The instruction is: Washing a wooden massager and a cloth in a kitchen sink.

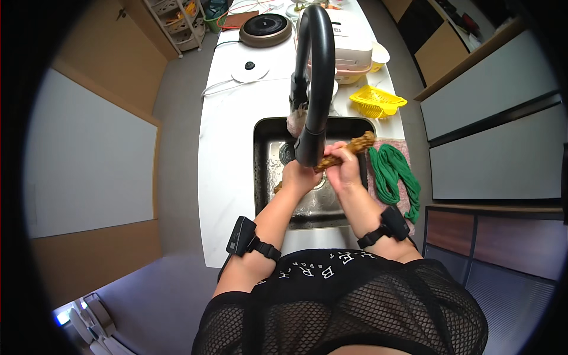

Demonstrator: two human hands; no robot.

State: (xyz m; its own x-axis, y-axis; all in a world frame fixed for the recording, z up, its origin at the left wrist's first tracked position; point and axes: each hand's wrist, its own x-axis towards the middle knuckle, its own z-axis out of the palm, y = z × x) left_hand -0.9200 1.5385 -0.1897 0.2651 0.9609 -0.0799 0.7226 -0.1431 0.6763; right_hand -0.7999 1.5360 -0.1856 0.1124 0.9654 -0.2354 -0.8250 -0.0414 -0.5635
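Observation:
A long, brown, knobbly stick-like object [364, 141] slants across the sink, its far end near the right rim. My right hand [347, 171] has its fingers around the upper part. Below the faucet head, my left hand [301, 178] closes around the lower part; the faucet hides some of its fingers. A small brown tip [278, 187] pokes out left of that hand, in line with the stick. Both hands are over the dark metal sink [262, 199], whose floor is wet. The black gooseneck faucet [316, 80] arches in front of me, its outlet just above my hands.
Right of the sink, a green cloth [390, 175] lies on a pink mat [375, 188]. A yellow plastic basket [377, 101] stands behind it. Farther back are a white lidded box [348, 44], a round cooktop [266, 29] and a white corded base [250, 73].

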